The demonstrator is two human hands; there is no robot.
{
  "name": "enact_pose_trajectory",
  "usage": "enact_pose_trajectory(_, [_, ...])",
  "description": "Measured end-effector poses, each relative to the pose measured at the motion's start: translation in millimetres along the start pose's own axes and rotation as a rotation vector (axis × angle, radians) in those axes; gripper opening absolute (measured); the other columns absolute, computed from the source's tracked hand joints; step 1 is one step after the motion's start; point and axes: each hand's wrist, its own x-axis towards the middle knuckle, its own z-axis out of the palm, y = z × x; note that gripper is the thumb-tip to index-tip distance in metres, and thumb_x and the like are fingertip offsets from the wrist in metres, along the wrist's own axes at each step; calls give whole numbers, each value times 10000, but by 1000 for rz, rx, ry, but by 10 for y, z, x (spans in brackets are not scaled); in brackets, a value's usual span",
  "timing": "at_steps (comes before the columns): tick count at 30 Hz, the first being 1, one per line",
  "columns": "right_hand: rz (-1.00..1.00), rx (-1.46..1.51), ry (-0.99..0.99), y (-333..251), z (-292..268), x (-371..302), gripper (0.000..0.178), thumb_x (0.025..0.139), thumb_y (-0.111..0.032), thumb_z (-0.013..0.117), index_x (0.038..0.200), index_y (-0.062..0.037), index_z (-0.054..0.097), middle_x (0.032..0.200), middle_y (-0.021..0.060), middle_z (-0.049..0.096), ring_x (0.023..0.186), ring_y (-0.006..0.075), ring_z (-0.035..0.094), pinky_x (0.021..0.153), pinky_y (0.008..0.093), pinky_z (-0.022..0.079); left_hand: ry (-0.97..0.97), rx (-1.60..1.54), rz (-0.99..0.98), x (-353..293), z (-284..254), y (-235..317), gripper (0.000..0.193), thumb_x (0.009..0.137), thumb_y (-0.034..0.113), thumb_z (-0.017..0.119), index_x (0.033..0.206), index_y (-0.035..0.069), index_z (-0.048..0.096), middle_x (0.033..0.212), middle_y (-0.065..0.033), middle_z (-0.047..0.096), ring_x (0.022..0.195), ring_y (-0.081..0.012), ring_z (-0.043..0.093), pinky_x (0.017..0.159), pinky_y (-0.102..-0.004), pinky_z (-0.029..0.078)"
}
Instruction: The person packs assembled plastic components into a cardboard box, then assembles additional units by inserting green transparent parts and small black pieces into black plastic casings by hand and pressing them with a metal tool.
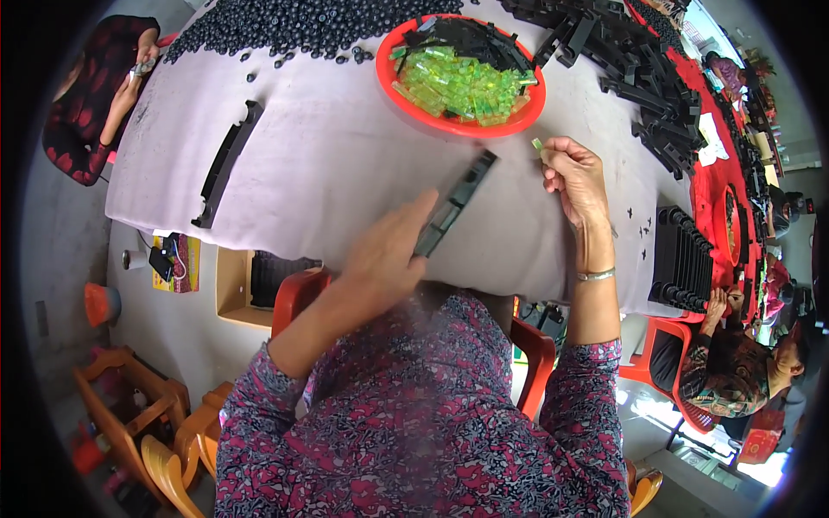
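Note:
My left hand [387,246], slightly blurred, grips a long black plastic strip [460,197] that slants up and away over the cloth. To its right, my right hand [577,180] is closed in a pinch on a small translucent green piece [537,144]. Just beyond it sits a round red tray [466,129], with many similar green pieces [458,82] in its near part and thin black parts [484,36] heaped behind them. Another long black strip [228,164] lies by itself on the cloth at the left.
Round black beads [302,26] cover the far left of the cloth-covered table [319,112]. Black plastic parts [622,69] pile up at the far right; a neat stack of black strips [680,259] stands at the right edge. Other people sit left [91,104] and right [734,371].

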Motion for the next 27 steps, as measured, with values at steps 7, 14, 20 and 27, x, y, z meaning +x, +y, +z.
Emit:
enact_pose_trajectory(7, [-258,-303,-252,21,147,-562,117,836,47,658,926,-13,701,839,-19,653,692,62,574,630,230,475,-40,140,321,177,-65,-121,641,749,-80,606,1375,22,509,1177,-202,642,1104,-389,610,971,-428,489])
enact_pose_trajectory(14, [-397,-717,-410,-107,336,-817,198,754,83,660,931,-6,670,815,73,578,681,183,609,610,321,487,-103,156,399,461,-110,-175,574,718,-114,585,1266,58,585,1027,-138,656,972,-369,609,856,-455,484])
enact_pose_trajectory(20, [-429,-836,-379,0,399,-900,198,759,91,635,936,5,658,835,115,592,693,261,619,627,358,506,-55,169,386,464,-65,-166,554,706,-104,555,1236,57,591,1011,-127,643,968,-350,598,857,-446,469])
enact_pose_trajectory(27, [-392,-994,-190,-46,616,-1011,167,786,89,666,933,11,652,814,119,626,677,224,649,617,329,506,-64,122,383,408,-4,-180,494,722,43,625,1215,41,605,1056,-140,596,1026,-350,572,913,-445,436])
